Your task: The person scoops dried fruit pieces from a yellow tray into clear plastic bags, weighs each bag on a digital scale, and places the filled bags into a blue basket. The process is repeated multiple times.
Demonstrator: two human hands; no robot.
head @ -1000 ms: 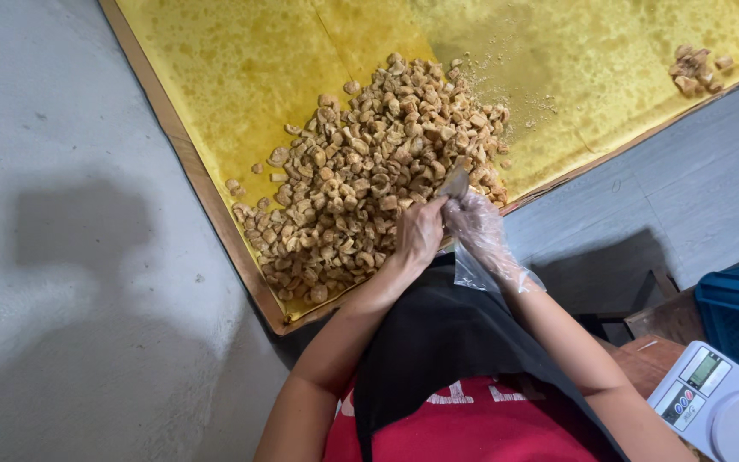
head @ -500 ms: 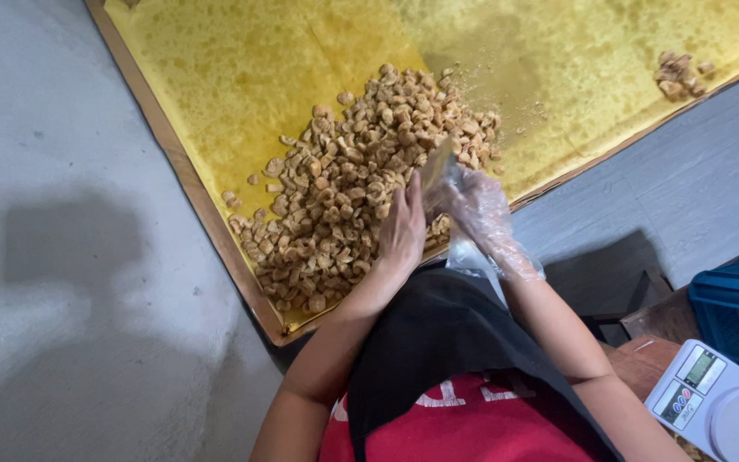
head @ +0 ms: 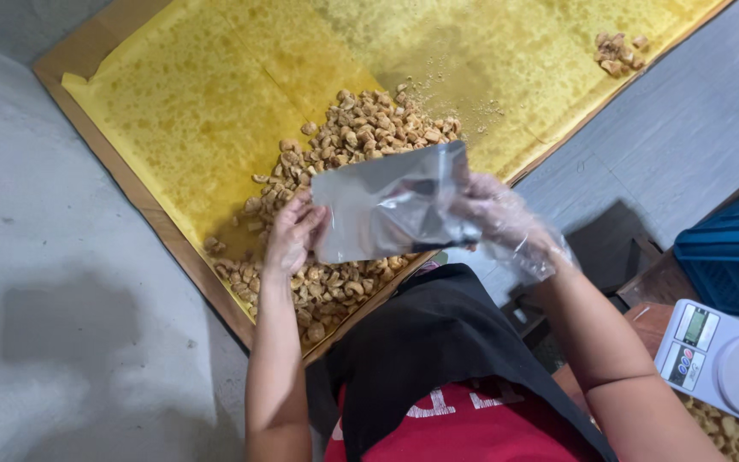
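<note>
A: Silver pouch — where is it sitting just now?

B: It is being held up in the air over the near edge of the yellow sheet, above the heap of fried snack pieces; it is not resting on anything.

A: Which hand is carrying it?

B: Both are; the left hand is pinching the pouch's left edge, fingers closed on it; the right hand, wearing a clear plastic glove, is gripping the right end, fingers wrapped around the foil.

A: And how is it lying between them?

B: Its long axis is running left to right, hand to hand, so the pouch is spanning the gap between the two sets of fingers; the flat face is tilting toward the camera; I cannot tell which edge is the mouth.

A: Anything else close by?

B: A small separate clump of pieces is lying at the sheet's far right; a white digital scale is sitting by the person's right elbow, with a blue crate just beyond it.
</note>
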